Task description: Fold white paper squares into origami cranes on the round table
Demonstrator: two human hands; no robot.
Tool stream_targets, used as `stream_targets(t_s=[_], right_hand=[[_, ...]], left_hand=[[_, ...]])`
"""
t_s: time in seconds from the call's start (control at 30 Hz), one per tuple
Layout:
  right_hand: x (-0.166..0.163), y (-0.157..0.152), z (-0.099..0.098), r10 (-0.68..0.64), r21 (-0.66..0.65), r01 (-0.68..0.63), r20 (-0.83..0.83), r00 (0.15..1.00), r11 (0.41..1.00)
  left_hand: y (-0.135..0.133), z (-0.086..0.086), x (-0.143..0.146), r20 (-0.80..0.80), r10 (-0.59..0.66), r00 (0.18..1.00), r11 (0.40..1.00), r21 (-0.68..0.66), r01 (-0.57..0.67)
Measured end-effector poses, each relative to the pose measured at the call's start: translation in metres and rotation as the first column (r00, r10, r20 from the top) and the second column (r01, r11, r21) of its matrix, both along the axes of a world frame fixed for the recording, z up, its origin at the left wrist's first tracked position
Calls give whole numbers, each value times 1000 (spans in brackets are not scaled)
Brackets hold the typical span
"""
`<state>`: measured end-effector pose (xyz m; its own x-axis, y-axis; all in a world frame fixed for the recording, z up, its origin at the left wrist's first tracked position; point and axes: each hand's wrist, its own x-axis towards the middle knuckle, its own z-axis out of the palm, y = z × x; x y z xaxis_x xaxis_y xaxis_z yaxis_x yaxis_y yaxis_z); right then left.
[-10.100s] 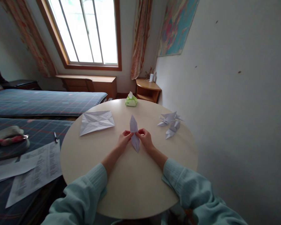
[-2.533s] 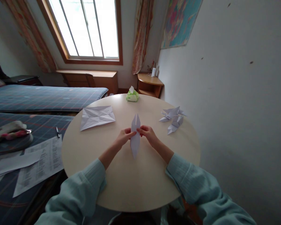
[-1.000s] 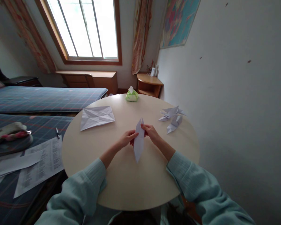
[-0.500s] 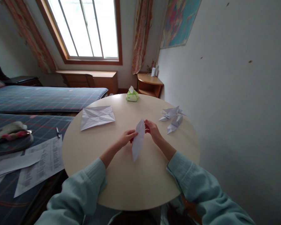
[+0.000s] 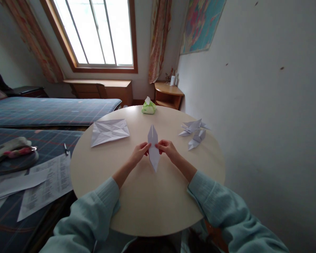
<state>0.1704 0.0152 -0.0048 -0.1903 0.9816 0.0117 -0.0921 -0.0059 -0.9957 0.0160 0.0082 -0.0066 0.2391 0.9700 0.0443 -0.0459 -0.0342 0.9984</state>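
Observation:
A narrow, pointed piece of folded white paper lies lengthwise on the round beige table, its far end split in two tips. My left hand pinches its left edge at the middle. My right hand pinches the right edge opposite. Both hands have their fingers closed on the paper. Light blue-green sleeves cover both forearms.
A creased, unfolded white sheet lies at the table's left. Two finished folded paper figures sit at the right. A green tissue pack stands at the far edge. Printed papers and a pen lie on the bed to the left.
Half a second ago the paper was tilted up with my right hand lifting its far end. Now it lies flat and straight, both hands pinching its sides.

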Motion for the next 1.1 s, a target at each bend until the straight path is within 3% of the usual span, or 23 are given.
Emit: stream_targets(t_s=[0.13,0.4,0.73,1.1], right_hand=[[2,-1,4,-48,-37,45,-66,997,998],[3,-4,7,2,-173,-23,-122,993,985],[3,-1,2,22,-177,-39,-99,995,983],[-1,-1,-1,119,-151,-125,-51,992,981]], left_hand=[[1,7,-4,114,-47,992,998,-28,50],[-5,19,-9,143,-180,973,981,98,167],[4,9,-11,-68,-74,995,969,232,88],[6,-1,-6,33,88,996,987,135,-92]])
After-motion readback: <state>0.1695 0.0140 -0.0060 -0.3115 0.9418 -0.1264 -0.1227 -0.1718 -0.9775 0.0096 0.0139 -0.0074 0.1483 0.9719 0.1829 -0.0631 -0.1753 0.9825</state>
